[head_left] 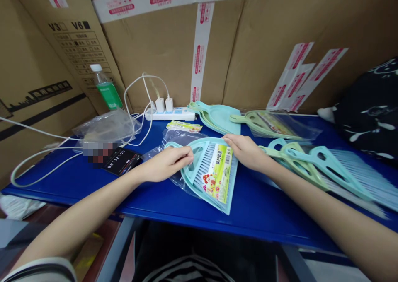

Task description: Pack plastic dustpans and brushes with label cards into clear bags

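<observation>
1. the left hand (pixel 168 162) is curling over the upper edge of a mint-blue plastic dustpan (pixel 189 178), its grip closing on the dustpan and its fingers (pixel 183 155) lying across the handle end.
2. the right hand (pixel 245 150) is resting on the far corner of the same dustpan, its grip nearly flat. the fingers (pixel 230 139) are touching the rim, but the frame is not showing whether they are clamping it; the inspector cannot tell.
3. the dustpan is lying tilted on a blue tabletop (pixel 248 203), between both hands and near the front edge, with a small brush (pixel 202 162) nested inside it, bristles showing, and a yellow-green printed label (pixel 217 178) facing up.
4. a clear plastic bag (pixel 174 139) is lying under and behind the dustpan's left side.
5. a second dustpan (pixel 217 116) is sitting beyond the hands, beside a bagged green dustpan set (pixel 264 124). loose green and blue brushes (pixel 323 170) are lying just right of the right hand.
6. a white power strip (pixel 169 114) is carrying two chargers, and white cables are running across the tabletop to a phone (pixel 121 160) displaying a timer.
7. a green-labelled water bottle (pixel 105 87) is standing against taped cardboard cartons (pixel 168 46).
</observation>
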### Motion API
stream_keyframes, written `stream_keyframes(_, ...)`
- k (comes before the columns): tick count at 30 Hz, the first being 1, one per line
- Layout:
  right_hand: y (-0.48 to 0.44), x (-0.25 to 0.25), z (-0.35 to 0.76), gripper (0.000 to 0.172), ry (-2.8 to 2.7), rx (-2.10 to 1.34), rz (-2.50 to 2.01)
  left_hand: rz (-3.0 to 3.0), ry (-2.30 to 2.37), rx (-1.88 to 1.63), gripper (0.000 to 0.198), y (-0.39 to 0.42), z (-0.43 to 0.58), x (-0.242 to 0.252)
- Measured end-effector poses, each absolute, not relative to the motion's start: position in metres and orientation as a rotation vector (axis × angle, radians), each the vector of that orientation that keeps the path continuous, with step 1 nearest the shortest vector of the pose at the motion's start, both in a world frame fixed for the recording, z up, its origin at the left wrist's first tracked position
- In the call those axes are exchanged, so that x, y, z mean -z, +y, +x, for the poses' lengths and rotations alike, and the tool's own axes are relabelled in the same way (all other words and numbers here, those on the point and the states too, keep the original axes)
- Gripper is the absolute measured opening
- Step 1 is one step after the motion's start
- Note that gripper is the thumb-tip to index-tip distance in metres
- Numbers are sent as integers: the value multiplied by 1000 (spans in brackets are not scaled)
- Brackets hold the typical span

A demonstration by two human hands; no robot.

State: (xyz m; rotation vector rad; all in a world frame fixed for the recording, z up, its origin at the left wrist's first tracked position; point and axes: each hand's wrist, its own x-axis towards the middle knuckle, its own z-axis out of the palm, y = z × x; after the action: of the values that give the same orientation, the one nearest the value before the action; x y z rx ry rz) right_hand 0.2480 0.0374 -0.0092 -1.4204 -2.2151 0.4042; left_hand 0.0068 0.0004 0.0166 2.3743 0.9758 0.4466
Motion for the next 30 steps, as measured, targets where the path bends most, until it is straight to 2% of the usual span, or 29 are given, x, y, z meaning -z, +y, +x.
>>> stream_keyframes(4,39,10,247,27,-2207,-392,-1401,2477,1130,-466,27,4,2,-19)
stream_keyframes(7,40,10,250,26,-2199,-371,-1415,2585,1577,-454,24,12,-6,-22)
stream_keyframes(10,40,9,253,25,-2195,-356,-1431,2578,2041,-208,27,20,-15,-25)
stream_keyframes(12,40,7,253,25,-2192,-357,-1436,2515,2137,14,34,23,-18,-27)
stream_keyframes(17,39,5,252,24,-2188,-350,-1429,2481,2043,180,37,25,-19,-28)
stream_keyframes(24,40,9,251,26,-2184,-378,-1407,2418,1773,-167,25,24,-19,-27)
stream_keyframes(30,39,13,249,27,-2155,-536,-1414,2360,1738,-182,20,23,-17,-26)
